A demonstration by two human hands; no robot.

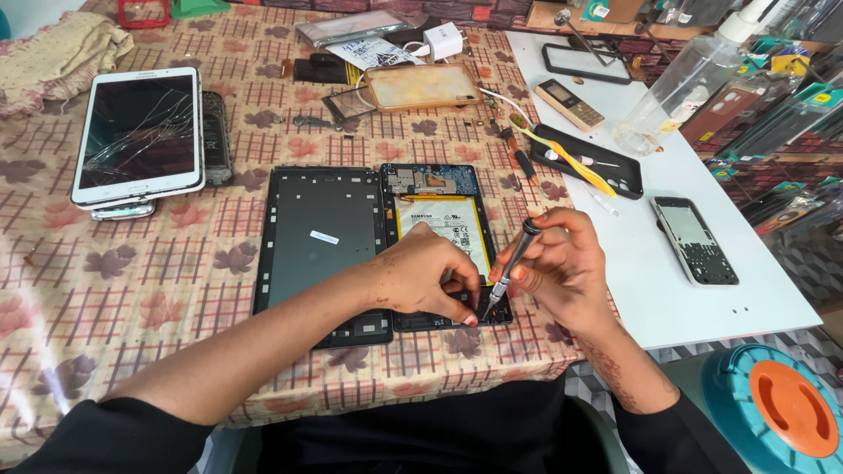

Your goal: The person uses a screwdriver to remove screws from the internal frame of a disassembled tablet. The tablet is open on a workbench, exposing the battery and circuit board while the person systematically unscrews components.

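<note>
The opened black tablet with a yellow-edged battery lies on the patterned tablecloth. The right hand pinches a thin grey metal screwdriver, tip on the tablet's bottom edge. The left hand presses there with fingers together.

The opened tablet lies on the table — its frame just left. A cracked tablet sits far left, a phone right.
</note>
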